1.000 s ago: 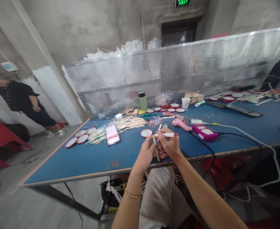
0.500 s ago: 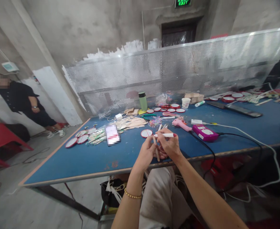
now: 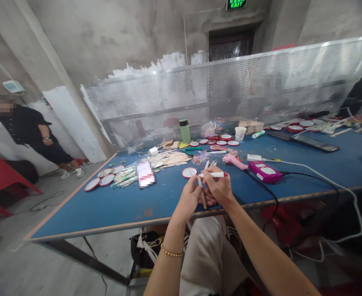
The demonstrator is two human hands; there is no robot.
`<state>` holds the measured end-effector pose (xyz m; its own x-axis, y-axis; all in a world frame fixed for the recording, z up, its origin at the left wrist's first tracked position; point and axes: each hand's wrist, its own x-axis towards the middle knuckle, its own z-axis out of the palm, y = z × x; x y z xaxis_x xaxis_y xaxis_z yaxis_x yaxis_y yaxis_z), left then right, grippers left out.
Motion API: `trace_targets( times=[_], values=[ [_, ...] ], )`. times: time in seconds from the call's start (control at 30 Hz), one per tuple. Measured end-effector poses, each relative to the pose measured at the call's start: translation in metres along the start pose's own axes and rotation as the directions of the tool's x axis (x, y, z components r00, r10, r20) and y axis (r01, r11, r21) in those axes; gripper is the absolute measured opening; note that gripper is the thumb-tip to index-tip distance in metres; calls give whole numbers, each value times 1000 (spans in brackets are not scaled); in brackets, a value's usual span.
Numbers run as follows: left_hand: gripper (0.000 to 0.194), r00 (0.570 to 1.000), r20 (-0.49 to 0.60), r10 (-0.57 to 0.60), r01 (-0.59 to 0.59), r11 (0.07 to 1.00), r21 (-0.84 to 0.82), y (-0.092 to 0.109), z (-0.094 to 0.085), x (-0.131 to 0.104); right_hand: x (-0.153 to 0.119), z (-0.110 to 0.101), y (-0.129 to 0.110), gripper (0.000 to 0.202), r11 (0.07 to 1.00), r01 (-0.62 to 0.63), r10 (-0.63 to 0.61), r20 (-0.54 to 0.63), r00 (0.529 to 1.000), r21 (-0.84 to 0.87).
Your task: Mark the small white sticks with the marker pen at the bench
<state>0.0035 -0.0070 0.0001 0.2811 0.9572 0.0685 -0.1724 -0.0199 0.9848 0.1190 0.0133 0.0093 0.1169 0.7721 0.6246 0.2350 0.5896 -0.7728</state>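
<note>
Near the round mirror [image 3: 189,172], my left hand [image 3: 192,193] closes on a wooden stick [image 3: 202,194], my right hand [image 3: 219,187] pinches a marker [image 3: 214,175].

Marker pen [image 3: 215,174]: white barrel, red end, nearly level, just right of the red-rimmed disc [image 3: 189,172]; its tip is at the stick's upper part, contact unclear.
Wooden stick [image 3: 203,200]: pale, slim, flat, slanting, below and right of the disc.

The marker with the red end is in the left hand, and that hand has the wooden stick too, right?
Not quite: the head view shows the marker with the red end in the right hand, not the left hand. The left hand does have the wooden stick.
</note>
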Motion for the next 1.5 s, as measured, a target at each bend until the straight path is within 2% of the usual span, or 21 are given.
trace_targets(
  times=[1.5],
  values=[
    [38, 1000, 7, -14, 14, 1000, 2, -1, -1, 1, 0, 0, 0, 21, 999, 4, -3, -23, 1000, 44]
  ],
)
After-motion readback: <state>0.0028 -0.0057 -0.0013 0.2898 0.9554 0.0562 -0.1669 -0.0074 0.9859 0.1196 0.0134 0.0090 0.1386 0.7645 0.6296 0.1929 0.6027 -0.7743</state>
